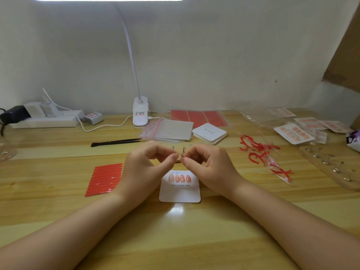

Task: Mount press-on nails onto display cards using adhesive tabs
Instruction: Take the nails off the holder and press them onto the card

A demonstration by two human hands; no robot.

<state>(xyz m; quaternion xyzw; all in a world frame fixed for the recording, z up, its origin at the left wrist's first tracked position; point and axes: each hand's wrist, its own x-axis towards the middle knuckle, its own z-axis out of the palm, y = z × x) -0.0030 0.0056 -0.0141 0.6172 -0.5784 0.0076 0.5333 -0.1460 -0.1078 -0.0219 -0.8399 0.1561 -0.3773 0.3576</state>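
Our left hand (pixel 150 162) and right hand (pixel 206 162) both pinch one tiny nail (pixel 182 152) above the card (pixel 180 193). Four nails sit there; we think this one gets stuck on next.

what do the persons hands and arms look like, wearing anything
Both arms are bare, with no sleeves in view. The left hand and right hand wear no gloves, rings, watch or bracelets. The fingernails that show on the fingers are short and unpainted.

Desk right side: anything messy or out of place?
Yes. Peeled red backing strips lie tangled with crumpled clear film on the desk, loose rather than stacked like the red strips at left.
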